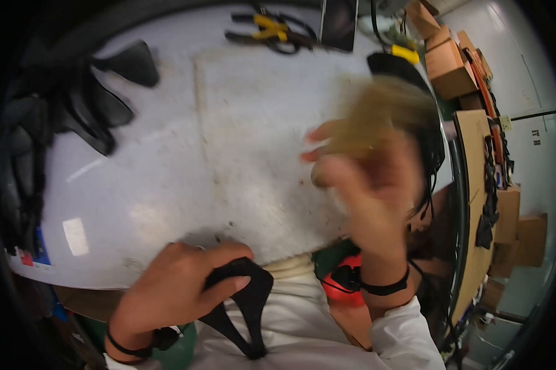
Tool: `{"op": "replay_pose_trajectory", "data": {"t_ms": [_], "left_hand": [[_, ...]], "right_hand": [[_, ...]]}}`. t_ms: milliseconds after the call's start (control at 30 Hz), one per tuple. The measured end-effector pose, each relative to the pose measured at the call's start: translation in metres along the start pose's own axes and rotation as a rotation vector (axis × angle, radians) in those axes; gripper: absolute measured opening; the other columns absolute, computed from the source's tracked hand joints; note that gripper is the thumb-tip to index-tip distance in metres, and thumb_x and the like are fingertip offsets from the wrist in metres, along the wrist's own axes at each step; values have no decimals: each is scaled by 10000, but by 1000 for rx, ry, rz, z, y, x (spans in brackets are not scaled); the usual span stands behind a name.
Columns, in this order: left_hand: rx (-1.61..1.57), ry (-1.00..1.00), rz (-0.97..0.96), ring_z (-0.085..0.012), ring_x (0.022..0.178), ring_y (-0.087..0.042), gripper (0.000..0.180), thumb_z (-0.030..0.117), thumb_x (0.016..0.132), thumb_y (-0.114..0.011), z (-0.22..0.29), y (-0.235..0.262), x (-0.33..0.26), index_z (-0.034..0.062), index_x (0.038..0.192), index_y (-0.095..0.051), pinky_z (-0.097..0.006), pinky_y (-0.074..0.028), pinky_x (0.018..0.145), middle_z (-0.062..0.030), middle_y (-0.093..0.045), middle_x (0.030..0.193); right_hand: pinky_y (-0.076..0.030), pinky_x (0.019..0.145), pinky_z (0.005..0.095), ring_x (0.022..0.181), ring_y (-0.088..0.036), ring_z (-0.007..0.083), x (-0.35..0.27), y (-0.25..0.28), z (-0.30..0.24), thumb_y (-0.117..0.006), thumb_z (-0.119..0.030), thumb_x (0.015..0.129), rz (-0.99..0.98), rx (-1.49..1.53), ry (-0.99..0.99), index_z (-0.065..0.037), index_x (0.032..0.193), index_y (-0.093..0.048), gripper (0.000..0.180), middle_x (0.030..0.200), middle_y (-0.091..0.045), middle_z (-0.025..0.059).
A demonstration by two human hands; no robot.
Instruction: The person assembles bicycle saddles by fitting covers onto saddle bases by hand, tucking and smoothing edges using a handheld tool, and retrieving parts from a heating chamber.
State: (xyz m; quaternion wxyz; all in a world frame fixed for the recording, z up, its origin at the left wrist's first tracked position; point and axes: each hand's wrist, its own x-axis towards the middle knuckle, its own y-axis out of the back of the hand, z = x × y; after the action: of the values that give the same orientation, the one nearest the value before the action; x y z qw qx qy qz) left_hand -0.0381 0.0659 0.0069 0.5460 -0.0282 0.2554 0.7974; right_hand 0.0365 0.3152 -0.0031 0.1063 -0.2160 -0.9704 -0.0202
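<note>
My left hand (179, 280) is closed at the table's front edge, thumb and fingers pinching a black piece of material (253, 293). This piece is flat, with a long opening in its middle, and narrows to a point over my lap. Above the right part of the table, my right hand (376, 179) is smeared by motion. Its fingers are bent around a brownish-yellow thing (389, 111), too blurred to name. Dark shaped pieces (99, 105) lie heaped on the table's left side, apart from both hands.
The white table (148, 166) has marks and a worn front edge. Yellow-and-black hand tools (272, 31) and a dark flat rectangle (339, 24) lie at the far edge. Black material with cords (435, 142) hangs at the right. Cardboard boxes (447, 65) stand beyond, and a red thing (344, 287) sits below the table.
</note>
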Motion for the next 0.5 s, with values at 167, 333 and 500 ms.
{"op": "replay_pose_trajectory", "data": {"t_ms": [167, 333, 500], "left_hand": [[-188, 146, -21, -167, 625, -684, 177, 110, 843, -816, 1, -8, 24, 17, 972, -738, -267, -490, 585, -99, -712, 735], [-168, 194, -10, -158, 664, -694, 178, 73, 826, -820, 3, -7, 32, 0, 969, -744, -257, -502, 616, -117, -735, 782], [-151, 148, -83, -190, 700, -721, 233, 70, 809, -836, 13, -14, 53, -1, 1014, -752, -273, -539, 668, -141, -757, 863]], "right_hand": [[-537, 489, 307, 528, -564, 154, -18, 45, -45, -682, -393, 1008, -199, 324, 251, -123, 1046, -462, 350, 690, -537, 6], [-559, 505, 350, 541, -601, 171, -36, 36, -21, -750, -315, 971, -52, 144, 450, -109, 887, -532, 312, 686, -597, 37], [-499, 531, 381, 590, -619, 251, -53, 50, 16, -888, -73, 798, -197, 70, 338, 19, 815, -657, 250, 709, -618, 91]]}}
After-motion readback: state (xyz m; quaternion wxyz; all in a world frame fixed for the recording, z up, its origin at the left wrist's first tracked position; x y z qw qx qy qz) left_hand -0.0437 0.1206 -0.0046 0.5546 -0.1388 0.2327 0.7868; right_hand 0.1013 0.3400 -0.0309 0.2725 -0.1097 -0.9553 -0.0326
